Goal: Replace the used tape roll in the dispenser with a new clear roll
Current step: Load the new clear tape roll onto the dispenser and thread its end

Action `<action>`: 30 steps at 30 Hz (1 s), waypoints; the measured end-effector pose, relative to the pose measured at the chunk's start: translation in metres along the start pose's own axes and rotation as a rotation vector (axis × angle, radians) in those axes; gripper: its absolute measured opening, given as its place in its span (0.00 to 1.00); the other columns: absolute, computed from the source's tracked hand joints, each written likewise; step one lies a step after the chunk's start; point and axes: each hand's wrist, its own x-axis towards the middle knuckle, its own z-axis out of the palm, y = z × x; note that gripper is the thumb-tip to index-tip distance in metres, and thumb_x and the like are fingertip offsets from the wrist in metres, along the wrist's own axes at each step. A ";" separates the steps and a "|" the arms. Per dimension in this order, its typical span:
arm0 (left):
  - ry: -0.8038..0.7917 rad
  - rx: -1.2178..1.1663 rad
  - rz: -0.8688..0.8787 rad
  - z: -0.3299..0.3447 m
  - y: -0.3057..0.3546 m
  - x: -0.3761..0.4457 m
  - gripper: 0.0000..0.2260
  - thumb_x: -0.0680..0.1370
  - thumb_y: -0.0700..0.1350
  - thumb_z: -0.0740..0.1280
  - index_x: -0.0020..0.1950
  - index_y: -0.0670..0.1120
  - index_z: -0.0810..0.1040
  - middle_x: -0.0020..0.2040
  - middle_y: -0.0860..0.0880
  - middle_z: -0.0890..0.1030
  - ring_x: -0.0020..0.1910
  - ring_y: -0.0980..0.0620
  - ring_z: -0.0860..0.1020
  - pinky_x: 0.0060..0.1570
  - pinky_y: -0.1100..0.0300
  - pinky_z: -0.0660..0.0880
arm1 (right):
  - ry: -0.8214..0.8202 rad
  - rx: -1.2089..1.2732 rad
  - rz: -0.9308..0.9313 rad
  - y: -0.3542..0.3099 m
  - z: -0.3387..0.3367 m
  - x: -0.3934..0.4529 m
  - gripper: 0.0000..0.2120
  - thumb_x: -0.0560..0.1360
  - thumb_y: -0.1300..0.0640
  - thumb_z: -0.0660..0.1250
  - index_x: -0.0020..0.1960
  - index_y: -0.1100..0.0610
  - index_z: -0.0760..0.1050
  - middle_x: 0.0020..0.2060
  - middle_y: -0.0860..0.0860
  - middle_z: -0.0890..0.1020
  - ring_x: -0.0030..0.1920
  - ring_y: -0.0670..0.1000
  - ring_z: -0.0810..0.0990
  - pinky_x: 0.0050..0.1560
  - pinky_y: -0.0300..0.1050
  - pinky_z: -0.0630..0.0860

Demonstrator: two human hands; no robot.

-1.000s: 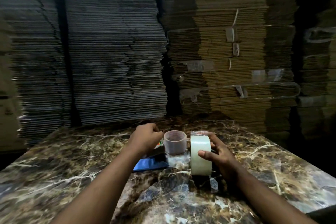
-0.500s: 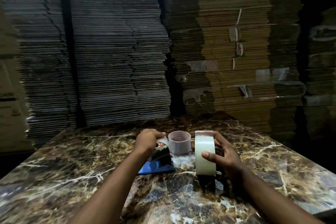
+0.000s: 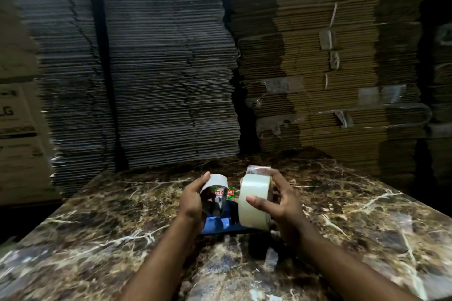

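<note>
My left hand (image 3: pixel 192 203) holds a thin, nearly empty roll core (image 3: pixel 215 182), lifted and tilted so its hollow faces me. My right hand (image 3: pixel 281 205) grips a full clear tape roll (image 3: pixel 254 200) upright on edge, thumb across its front, a loose tape end sticking up at its top. Between and below my hands lies the dispenser (image 3: pixel 223 223), a dark blue body with a red and green label (image 3: pixel 226 193), mostly hidden behind the rolls.
The brown marble table (image 3: pixel 102 232) spreads left and right of my hands. Tall stacks of flattened cardboard (image 3: pixel 171 68) stand close behind its far edge. A printed carton (image 3: pixel 14 134) stands at the far left.
My left hand has picked the empty core up off the table and tilted it toward me. The right hand has raised the full roll slightly. The camera has come closer.
</note>
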 end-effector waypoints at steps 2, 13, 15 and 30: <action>-0.013 -0.044 0.021 -0.005 -0.002 0.002 0.18 0.77 0.50 0.64 0.53 0.34 0.80 0.39 0.38 0.82 0.33 0.43 0.80 0.36 0.54 0.76 | 0.020 -0.018 -0.031 0.003 0.008 0.002 0.23 0.59 0.56 0.78 0.52 0.46 0.78 0.48 0.50 0.84 0.47 0.49 0.84 0.43 0.54 0.84; -0.063 -0.112 0.002 -0.012 -0.004 0.003 0.19 0.75 0.52 0.64 0.52 0.36 0.81 0.42 0.38 0.81 0.35 0.42 0.80 0.33 0.54 0.77 | 0.153 -0.395 -0.148 0.002 0.038 0.005 0.32 0.58 0.40 0.77 0.60 0.35 0.73 0.56 0.51 0.78 0.54 0.52 0.81 0.47 0.56 0.83; -0.068 -0.150 -0.010 -0.014 -0.004 0.002 0.18 0.78 0.51 0.61 0.51 0.36 0.81 0.44 0.37 0.82 0.37 0.42 0.81 0.35 0.53 0.79 | 0.176 -0.448 -0.161 0.004 0.047 0.002 0.35 0.57 0.40 0.77 0.63 0.37 0.72 0.58 0.51 0.76 0.56 0.51 0.79 0.50 0.53 0.83; -0.174 -0.325 -0.203 -0.019 0.006 -0.016 0.24 0.81 0.55 0.55 0.63 0.35 0.74 0.41 0.34 0.83 0.34 0.37 0.82 0.32 0.50 0.81 | 0.303 -0.632 -0.235 0.014 0.101 -0.018 0.36 0.58 0.40 0.73 0.64 0.31 0.68 0.60 0.48 0.65 0.59 0.47 0.72 0.54 0.34 0.78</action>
